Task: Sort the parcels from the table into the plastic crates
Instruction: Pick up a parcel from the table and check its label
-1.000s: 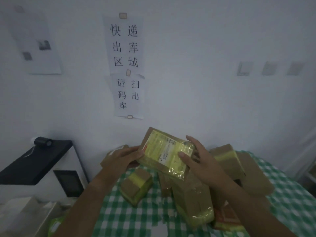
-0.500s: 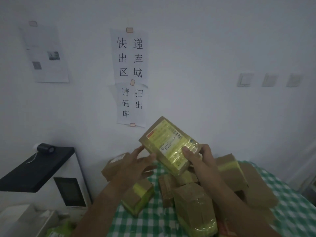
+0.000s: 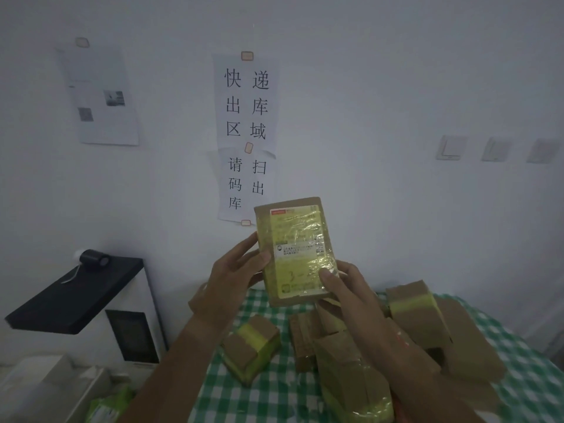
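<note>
Two hands pinch one parcel upright above the table: left hand at 9 o'clock edge, right hand at 5. Read label squarely, keep thumbs off the text, then pick crate.

A small parcel pick-up or dispatch room. Printed Chinese signs taped to the plain white wall mark an express outbound area and ask for a scan. Taped cardboard parcels lie heaped on a bench under green checked cloth, beside a white machine with a dark screen.
</note>
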